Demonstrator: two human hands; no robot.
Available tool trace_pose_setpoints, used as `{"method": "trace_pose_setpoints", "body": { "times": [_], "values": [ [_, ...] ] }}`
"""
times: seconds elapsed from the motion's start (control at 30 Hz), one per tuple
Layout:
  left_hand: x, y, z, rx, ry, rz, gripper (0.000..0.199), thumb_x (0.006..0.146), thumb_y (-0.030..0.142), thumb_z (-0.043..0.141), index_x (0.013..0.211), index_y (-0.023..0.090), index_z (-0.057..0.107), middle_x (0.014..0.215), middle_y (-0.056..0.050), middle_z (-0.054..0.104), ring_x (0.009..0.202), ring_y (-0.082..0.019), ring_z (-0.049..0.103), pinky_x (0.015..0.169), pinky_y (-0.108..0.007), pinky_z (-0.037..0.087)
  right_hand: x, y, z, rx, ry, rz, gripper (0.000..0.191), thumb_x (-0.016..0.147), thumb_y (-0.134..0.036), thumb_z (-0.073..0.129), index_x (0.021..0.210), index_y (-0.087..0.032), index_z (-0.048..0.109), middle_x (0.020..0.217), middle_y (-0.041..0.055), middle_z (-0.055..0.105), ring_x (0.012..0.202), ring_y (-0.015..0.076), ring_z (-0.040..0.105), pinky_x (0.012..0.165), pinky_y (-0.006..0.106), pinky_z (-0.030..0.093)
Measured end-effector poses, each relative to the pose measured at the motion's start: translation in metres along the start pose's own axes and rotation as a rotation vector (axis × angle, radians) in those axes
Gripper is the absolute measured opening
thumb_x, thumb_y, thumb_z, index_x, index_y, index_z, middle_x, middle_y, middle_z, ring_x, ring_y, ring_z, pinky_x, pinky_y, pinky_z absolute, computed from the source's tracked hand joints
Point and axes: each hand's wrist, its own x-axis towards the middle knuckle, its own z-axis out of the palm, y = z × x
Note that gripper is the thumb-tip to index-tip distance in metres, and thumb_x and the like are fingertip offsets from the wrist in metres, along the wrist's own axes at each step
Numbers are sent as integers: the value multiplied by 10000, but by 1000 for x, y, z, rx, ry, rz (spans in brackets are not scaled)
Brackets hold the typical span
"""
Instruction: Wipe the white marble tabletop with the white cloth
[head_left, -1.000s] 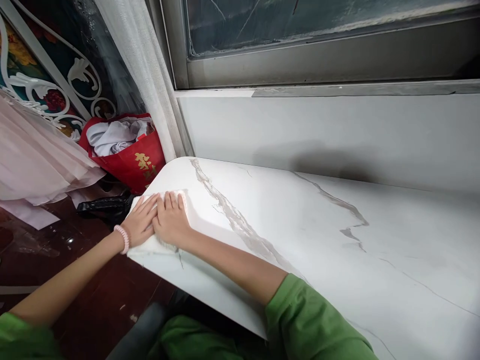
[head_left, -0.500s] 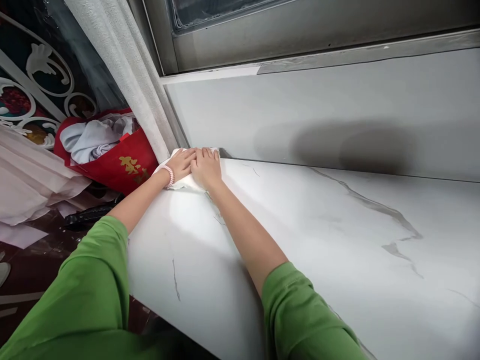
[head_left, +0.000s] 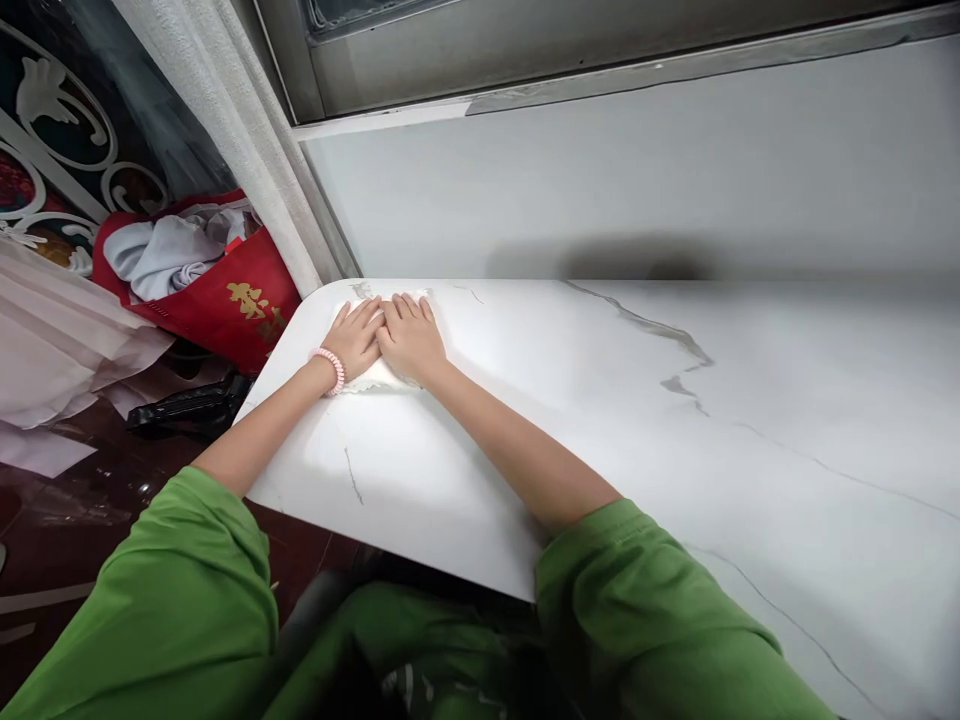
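Note:
A white cloth (head_left: 382, 378) lies on the white marble-patterned table (head_left: 600, 400), near its far left corner. My left hand (head_left: 354, 340), with a pink coiled band at the wrist, rests flat on the cloth with its fingers a little apart. Beside it, my right hand (head_left: 411, 338) also presses flat on the cloth, its fingers spread and pointing forward. The two hands touch along their inner edges. Much of the cloth is hidden beneath them.
A red bag (head_left: 259, 300) holding pale fabric stands left of the table, by a white curtain (head_left: 247, 150). A black bag (head_left: 187, 408) lies on the dark red floor. Behind the table are a pale wall panel (head_left: 600, 180) and a metal window frame.
Both hands and the cloth have moved slightly back from the table's far left corner, baring the rounded corner. The view has shifted, showing more of the table's front edge.

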Motion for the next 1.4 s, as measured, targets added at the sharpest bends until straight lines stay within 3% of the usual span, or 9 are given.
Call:
{"method": "trace_pose_setpoints", "body": {
  "times": [0.4,0.5,0.6,0.77,1.03,1.13,1.27,1.4],
  "values": [
    [-102,114,-9,-36,63,22,608,878,304,375,1460,156,281,1519,-154,294,1425,-286,195,1156,-541,124,-135,-11,-40,-28,-75,-108,544,911,-242,301,1407,-34,389,1481,186,365,1404,290,253,1166,492,114],
    [-120,131,-12,-23,51,7,629,867,295,379,1464,127,272,1520,-176,279,1432,-288,164,1160,-544,113,-153,-15,-46,-10,-98,-152,552,906,-257,312,1401,-30,403,1475,191,373,1403,297,254,1170,496,113],
    [-122,135,-13,-11,26,6,602,870,274,363,1431,58,325,1511,-214,276,1436,-297,141,1164,-539,101,-155,-15,-48,-10,-104,-163,550,906,-252,303,1398,-31,410,1466,187,388,1394,296,268,1170,489,118],
    [-82,120,-6,-43,32,35,588,882,285,352,1435,86,319,1510,-198,289,1430,-298,169,1153,-551,120,-127,6,-48,-46,-79,-118,528,904,-234,291,1384,-60,425,1452,161,416,1377,275,297,1166,462,131],
    [62,90,10,-65,48,8,510,889,244,367,1375,92,410,1482,-166,363,1392,-273,283,1157,-488,129,-25,85,-52,-168,-9,-40,489,917,-194,269,1357,-35,410,1427,173,441,1336,277,339,1133,460,154],
    [101,82,13,-64,41,37,488,892,238,372,1358,105,434,1476,-154,378,1375,-266,316,1147,-481,155,2,105,-54,-181,27,16,468,911,-169,253,1325,-52,436,1382,164,488,1311,272,367,1126,466,166],
    [121,75,15,-36,23,89,488,918,251,346,1382,114,407,1494,-137,354,1386,-246,296,1150,-459,152,14,115,-53,-177,78,69,459,904,-161,245,1301,-67,454,1361,160,507,1305,273,376,1129,479,168],
    [114,78,15,-3,13,83,481,935,261,338,1394,131,395,1513,-123,323,1401,-230,269,1160,-436,134,6,114,-52,-169,94,56,474,906,-181,252,1323,-66,444,1413,160,461,1337,279,349,1132,488,173]
  ]
}}
